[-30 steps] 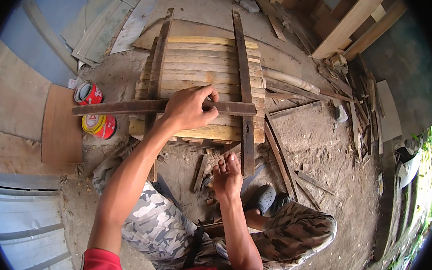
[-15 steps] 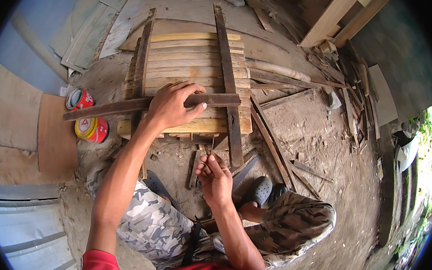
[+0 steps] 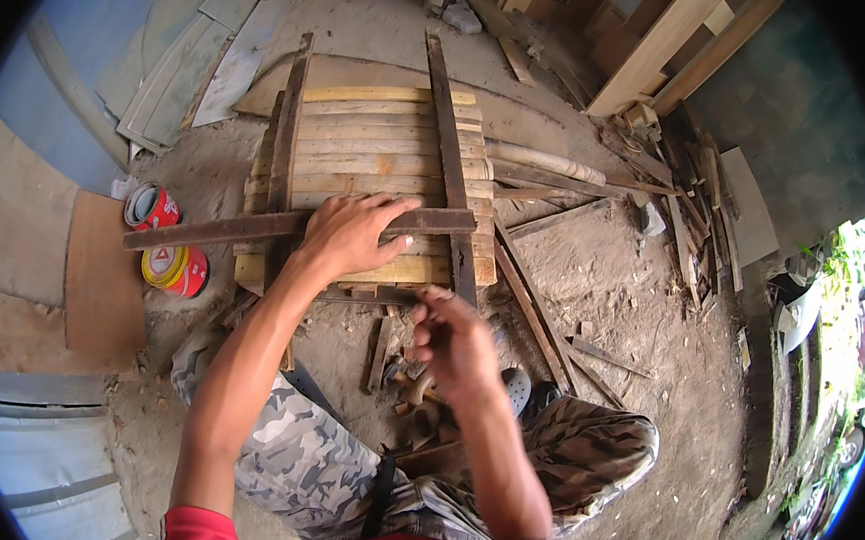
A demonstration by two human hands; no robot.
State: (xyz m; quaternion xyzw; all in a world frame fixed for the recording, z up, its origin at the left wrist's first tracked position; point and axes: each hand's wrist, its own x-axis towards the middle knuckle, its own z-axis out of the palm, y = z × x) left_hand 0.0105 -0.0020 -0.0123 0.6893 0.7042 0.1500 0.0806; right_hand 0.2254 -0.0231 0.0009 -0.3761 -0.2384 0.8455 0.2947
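Observation:
My left hand [image 3: 348,236] grips a dark wooden strip [image 3: 220,230] from above, thumb on its near side. The strip lies crosswise over two dark wooden rails, the left rail [image 3: 289,125] and the right rail [image 3: 446,136]. Under the rails is a row of pale wooden slats [image 3: 366,145]. Close to the near end of the right rail is my right hand [image 3: 455,344], thumb and forefinger pinched together and slightly blurred. A thin nail showed in that pinch half a second ago; the fingers now mostly hide it.
Two red paint cans [image 3: 177,270] stand left of the slats. Long wooden pieces [image 3: 535,307] lie on the dirt floor to the right, with a scrap pile [image 3: 702,214] beyond. Boards [image 3: 106,272] lean at the left. Small tools and scraps [image 3: 418,399] lie between my legs.
My right hand has moved up and slightly right, toward the near end of the right rail, still pinched. My left hand keeps its hold on the strip. The view has shifted slightly.

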